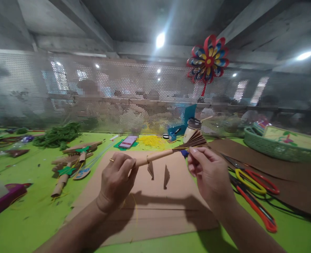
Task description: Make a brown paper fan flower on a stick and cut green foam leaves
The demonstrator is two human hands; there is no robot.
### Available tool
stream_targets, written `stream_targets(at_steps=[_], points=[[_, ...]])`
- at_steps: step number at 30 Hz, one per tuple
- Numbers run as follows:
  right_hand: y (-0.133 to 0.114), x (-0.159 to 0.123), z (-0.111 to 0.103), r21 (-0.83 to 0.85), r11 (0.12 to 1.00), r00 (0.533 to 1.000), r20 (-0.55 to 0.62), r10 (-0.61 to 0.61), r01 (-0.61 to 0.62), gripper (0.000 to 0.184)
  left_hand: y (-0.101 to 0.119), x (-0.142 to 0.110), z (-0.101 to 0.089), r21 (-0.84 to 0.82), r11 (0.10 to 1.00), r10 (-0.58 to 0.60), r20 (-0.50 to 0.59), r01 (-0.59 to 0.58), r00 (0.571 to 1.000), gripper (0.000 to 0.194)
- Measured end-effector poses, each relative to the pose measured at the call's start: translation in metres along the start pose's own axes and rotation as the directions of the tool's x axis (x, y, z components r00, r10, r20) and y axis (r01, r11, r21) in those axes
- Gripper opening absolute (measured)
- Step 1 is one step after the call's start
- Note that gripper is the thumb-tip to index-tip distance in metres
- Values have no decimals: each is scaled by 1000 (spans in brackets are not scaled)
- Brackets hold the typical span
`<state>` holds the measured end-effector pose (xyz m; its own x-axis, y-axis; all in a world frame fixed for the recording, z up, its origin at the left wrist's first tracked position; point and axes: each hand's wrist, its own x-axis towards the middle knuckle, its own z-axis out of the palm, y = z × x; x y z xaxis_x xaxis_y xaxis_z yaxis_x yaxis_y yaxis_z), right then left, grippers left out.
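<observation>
Nearest: forearms (75, 225), coming in over the tabletop's (39, 228) near edge. Left hand (117, 177) closed around a brown paper tube (156, 156), held above brown sheets (157, 221) mid-tabletop. Pleated fan (194, 140) at tube's right end. Right hand (209, 172): thumb and fingertips together beside fan; cannot tell what they grip. Phone (128, 142) toward far edge; green basket (273, 146), far right corner.
</observation>
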<state>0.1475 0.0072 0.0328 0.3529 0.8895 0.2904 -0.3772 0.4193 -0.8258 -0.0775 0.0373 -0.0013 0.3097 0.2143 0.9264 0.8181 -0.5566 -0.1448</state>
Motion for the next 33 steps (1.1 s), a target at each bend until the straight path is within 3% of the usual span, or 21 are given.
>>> stream_targets(at_steps=[4, 27, 33], points=[[-1, 0, 1, 22, 999, 999, -6, 36, -36, 19, 0, 0, -2, 26, 999, 26, -9, -25, 1000, 18], [0, 1, -1, -9, 997, 997, 8, -81, 81, 16, 6, -2, 1, -13, 1000, 14, 28, -13, 1000, 20], [-1, 0, -2, 1, 994, 992, 50, -112, 113, 10, 7, -5, 2, -19, 999, -32, 100, 34, 995, 19]])
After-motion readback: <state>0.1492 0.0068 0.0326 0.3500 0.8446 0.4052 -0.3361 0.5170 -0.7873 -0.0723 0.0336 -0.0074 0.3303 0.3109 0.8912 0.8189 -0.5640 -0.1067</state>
